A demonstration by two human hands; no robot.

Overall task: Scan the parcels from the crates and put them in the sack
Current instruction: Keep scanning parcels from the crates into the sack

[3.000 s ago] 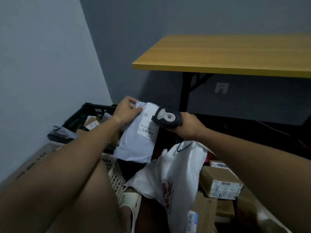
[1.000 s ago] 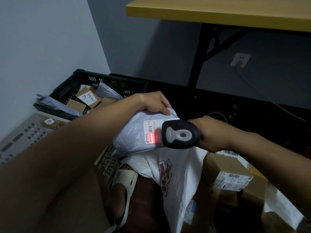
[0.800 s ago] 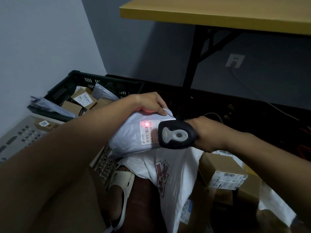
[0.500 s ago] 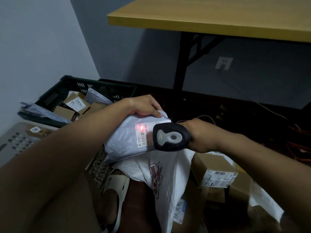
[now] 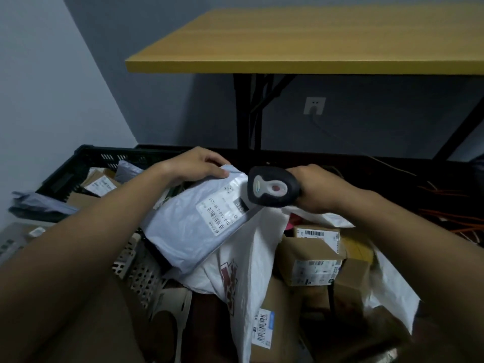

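a grey mailer (image 5: 188, 231) is held up by its top edge, pinched between the thumb and curled fingers of the left hand (image 5: 199, 166), so that its label (image 5: 222, 210) faces up toward the scanner (image 5: 272, 188). the mailer is kept tilted, its lower end hanging over the sack (image 5: 243, 279), probably so that it can be dropped in with little travel once read. the scanner is gripped in the right hand (image 5: 317, 189), fingers wrapped round its handle, with its head set just beside the label's upper corner; no red light is seen on the label, so the read is judged to be either done or not triggered. the sack is held open by the boxes (image 5: 311, 260) already inside it. more parcels are left in the black crate (image 5: 86, 169) beyond the left arm, and a pale crate (image 5: 136, 265) is placed just beside the sack. a table (image 5: 314, 40) is seen behind.
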